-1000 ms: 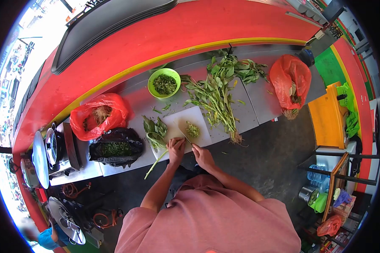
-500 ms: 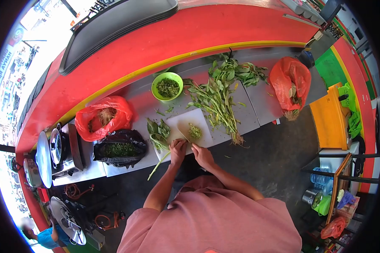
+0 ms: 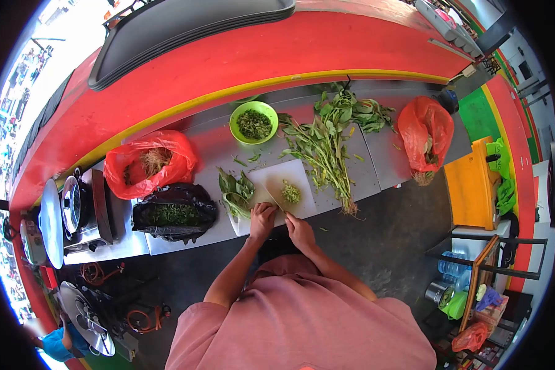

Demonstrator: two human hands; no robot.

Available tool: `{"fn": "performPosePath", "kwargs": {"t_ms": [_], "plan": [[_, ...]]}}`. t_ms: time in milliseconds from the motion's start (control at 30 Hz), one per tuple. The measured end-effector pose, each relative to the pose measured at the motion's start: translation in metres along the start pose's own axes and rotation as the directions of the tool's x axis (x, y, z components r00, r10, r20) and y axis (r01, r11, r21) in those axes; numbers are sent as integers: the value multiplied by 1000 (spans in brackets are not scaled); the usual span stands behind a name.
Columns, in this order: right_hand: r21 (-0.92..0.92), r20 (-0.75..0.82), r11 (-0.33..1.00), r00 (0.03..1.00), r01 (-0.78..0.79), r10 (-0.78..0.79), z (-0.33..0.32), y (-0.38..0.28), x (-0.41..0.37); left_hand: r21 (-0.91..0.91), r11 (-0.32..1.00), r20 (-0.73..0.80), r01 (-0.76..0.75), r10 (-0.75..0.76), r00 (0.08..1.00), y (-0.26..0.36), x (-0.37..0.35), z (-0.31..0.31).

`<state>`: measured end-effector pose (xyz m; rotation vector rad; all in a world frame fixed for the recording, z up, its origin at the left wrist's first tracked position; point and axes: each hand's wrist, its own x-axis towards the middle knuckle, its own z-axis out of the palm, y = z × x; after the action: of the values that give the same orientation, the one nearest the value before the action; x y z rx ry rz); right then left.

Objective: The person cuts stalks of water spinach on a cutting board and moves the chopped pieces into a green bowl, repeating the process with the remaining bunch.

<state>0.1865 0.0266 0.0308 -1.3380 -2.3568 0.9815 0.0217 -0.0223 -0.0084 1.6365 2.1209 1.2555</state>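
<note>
On the white cutting board [image 3: 299, 171] lies a small heap of chopped green stems [image 3: 291, 192]. My right hand [image 3: 298, 229] is closed round the handle of a knife [image 3: 272, 196], whose blade rests over the board left of the heap. Beside the blade, my left hand [image 3: 263, 217] has its fingers closed over something too small to make out. Leafy greens [image 3: 236, 190] lie at the board's left edge, next to my left hand. A green bowl [image 3: 253, 123] of chopped leaves stands behind the board. Long leafy stalks with roots [image 3: 327, 151] lie to the right.
Left of the board are a black bag [image 3: 174, 214] of cut greens, a red bag [image 3: 150, 164] with roots and a stove with a pot [image 3: 75, 203]. Another red bag [image 3: 425, 132] stands far right. A person in blue [image 3: 58, 343] is at lower left.
The view has turned and shifted slightly. The long pale stalk that stuck out past the counter's front edge by my left hand no longer shows there. Both hands remain at the board.
</note>
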Motion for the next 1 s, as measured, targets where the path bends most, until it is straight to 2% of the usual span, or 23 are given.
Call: {"fn": "performPosePath", "kwargs": {"t_ms": [233,433,500,533,600,733,800,1000], "plan": [[-22,-43,1000,999,14,-15,15,-10,20,1,1000,33,18,-18,999,-1,1,-1],[41,-47,999,999,17,-15,8,-1,-1,-108,994,60,29,-23,998,-2,0,-5],[-8,-12,1000,1000,-4,4,5,-3,0,5,1000,69,-12,12,998,1,0,-9],[-49,14,999,1000,-24,25,4,-7,4,4,1000,66,-13,13,998,2,1,-10],[-38,3,999,1000,-8,8,5,-11,13,79,995,88,-61,54,995,2,-2,-12],[7,-60,999,998,35,-34,8,-10,11,19,999,75,-41,40,996,-5,1,-6],[-8,-34,1000,999,13,-13,6,-8,3,-45,999,78,-5,8,997,-6,1,-7],[-41,-1,999,1000,-2,2,12,-7,6,-1,1000,79,-1,1,997,-3,-3,-9]]}}
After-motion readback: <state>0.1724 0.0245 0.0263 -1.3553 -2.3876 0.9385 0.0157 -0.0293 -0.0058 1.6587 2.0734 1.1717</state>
